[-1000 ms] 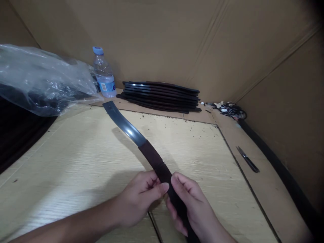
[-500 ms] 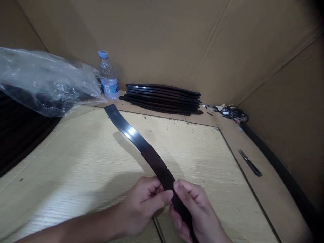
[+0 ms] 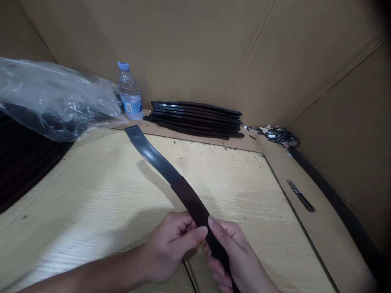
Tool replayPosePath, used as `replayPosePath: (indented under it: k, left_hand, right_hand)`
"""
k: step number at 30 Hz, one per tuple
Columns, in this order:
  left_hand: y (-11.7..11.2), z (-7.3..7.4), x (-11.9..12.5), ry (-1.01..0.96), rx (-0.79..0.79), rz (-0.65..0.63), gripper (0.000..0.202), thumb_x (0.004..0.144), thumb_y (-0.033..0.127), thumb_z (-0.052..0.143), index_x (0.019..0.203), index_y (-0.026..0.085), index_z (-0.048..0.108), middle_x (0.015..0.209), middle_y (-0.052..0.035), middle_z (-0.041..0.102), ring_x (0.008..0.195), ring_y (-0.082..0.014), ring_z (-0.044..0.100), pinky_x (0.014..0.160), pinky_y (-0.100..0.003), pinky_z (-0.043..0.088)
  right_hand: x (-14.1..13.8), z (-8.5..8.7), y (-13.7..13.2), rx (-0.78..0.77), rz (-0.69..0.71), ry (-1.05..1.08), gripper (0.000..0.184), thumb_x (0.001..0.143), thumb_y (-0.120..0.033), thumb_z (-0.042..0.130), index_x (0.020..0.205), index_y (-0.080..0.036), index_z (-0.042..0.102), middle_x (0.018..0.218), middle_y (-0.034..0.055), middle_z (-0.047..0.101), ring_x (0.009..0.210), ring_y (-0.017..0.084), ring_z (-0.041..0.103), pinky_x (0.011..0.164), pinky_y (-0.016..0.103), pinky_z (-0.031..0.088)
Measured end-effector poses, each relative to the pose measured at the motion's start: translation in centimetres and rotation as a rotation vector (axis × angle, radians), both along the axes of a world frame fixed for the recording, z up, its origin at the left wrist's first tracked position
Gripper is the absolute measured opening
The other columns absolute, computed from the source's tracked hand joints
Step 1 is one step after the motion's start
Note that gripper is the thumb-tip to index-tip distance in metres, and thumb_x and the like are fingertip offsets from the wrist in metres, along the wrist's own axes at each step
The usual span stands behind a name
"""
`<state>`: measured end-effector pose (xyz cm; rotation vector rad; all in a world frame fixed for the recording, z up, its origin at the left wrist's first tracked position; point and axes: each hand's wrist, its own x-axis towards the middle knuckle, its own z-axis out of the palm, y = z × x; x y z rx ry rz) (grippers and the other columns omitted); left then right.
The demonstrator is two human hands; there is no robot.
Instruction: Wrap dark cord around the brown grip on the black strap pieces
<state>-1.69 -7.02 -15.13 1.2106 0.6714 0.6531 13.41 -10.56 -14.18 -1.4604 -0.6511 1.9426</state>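
A long curved strip [image 3: 159,162] runs from the back left of the table toward me. Its far half is bare grey metal; its near half is covered by a dark brown sleeve [image 3: 192,201]. My left hand [image 3: 172,250] pinches the sleeve's near part with thumb and fingers from the left. My right hand [image 3: 232,256] is wrapped round the strip just below, thumb on top. The two thumbs nearly touch. The strip's near end is hidden under my right hand.
A stack of similar dark curved strips [image 3: 195,118] lies against the cardboard back wall. A water bottle [image 3: 130,92] stands to its left, beside a clear plastic bag [image 3: 55,101]. Small black snips [image 3: 301,196] and a tangle of scraps [image 3: 277,134] lie at right.
Little has moved. Both hands slid slightly down along the strip and the view shifted a bit; the grip is the same.
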Motion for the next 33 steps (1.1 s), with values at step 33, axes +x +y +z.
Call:
replayPosePath:
  k: [33]
  left_hand:
    - [0.3,0.2,0.4,-0.107,-0.113,-0.044,0.032,0.092,0.038,0.047,0.085,0.01,0.061,0.076,-0.0096,0.067,0.073,-0.0185,0.064,0.07,-0.031,0.048]
  right_hand:
    - [0.2,0.9,0.5,0.104,-0.151,-0.014,0.043,0.078,-0.06,0.056,0.074,-0.017,0.051,0.049,-0.0027,0.054,0.034,0.006,0.039,0.032,0.015,0.028]
